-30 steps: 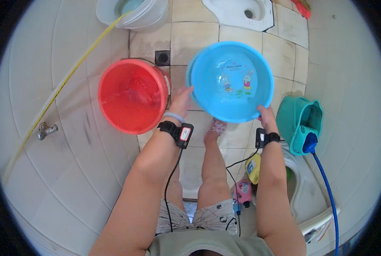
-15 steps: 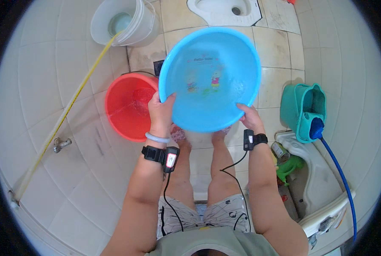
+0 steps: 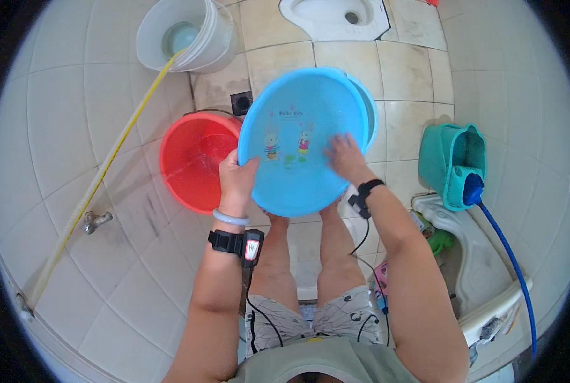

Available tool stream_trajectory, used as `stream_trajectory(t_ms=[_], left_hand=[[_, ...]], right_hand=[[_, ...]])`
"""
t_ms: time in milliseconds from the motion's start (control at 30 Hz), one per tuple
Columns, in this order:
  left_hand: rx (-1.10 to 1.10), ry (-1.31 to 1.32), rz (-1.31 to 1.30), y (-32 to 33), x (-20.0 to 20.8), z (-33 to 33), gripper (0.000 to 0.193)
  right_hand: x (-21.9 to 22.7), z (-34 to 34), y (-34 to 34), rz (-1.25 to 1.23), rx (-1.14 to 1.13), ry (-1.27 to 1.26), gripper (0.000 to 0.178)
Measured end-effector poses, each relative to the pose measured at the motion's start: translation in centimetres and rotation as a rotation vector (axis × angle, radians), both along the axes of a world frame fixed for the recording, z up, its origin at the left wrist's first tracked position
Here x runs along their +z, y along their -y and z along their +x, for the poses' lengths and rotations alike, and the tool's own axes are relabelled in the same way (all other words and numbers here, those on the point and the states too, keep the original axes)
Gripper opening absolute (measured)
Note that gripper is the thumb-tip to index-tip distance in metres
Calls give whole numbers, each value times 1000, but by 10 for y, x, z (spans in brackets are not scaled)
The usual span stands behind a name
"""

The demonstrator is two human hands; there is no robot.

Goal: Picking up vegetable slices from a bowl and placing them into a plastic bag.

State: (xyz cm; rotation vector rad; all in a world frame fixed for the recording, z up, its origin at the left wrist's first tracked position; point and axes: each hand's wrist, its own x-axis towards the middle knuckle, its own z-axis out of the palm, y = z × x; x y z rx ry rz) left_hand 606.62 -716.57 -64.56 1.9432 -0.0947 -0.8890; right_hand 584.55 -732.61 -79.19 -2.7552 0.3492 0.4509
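Observation:
A light blue plastic basin (image 3: 304, 182) with cartoon rabbits printed on its bottom is held up in front of my legs. It tilts, so a strip of its outer wall shows along the right side. My left hand (image 3: 237, 179) is closed on the basin's left rim, thumb on the inner side. Over the inner right part of the basin is my right hand (image 3: 347, 158), fingers stretched out and slightly blurred; it seems to touch the inner surface. Just left of the basin a red bucket (image 3: 176, 163) stands on the floor, wet inside.
A white bucket (image 3: 224, 48) at the upper left has a yellow hose (image 3: 124, 131) running into it. The squat toilet (image 3: 304, 19) lies at the far end. On the right are a teal mop bucket (image 3: 436, 159) and a blue pole (image 3: 507, 255). A tap (image 3: 96, 221) juts from the left wall.
My right hand has left the basin's right rim and moved onto its inside. The basin has come nearer to me and tilted, while my left hand has kept its hold.

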Motion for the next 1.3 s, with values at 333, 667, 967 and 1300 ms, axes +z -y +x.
stream_trajectory(t_ms=[333,667,967,1300], left_hand=[[0,-187,83,-34,-14,-4,21],[299,-634,12,-42,-44,-40,30],[392,-878,-229,-2,-32,-51,25],[99,-560,-221,43,69,-40,39]], right_hand=[[-13,15,-9,346,-89,-322,26],[80,25,-52,928,-253,-311,55],[114,-11,-60,653,-586,-156,45],[155,-21,8,1012,-1178,206,37]])
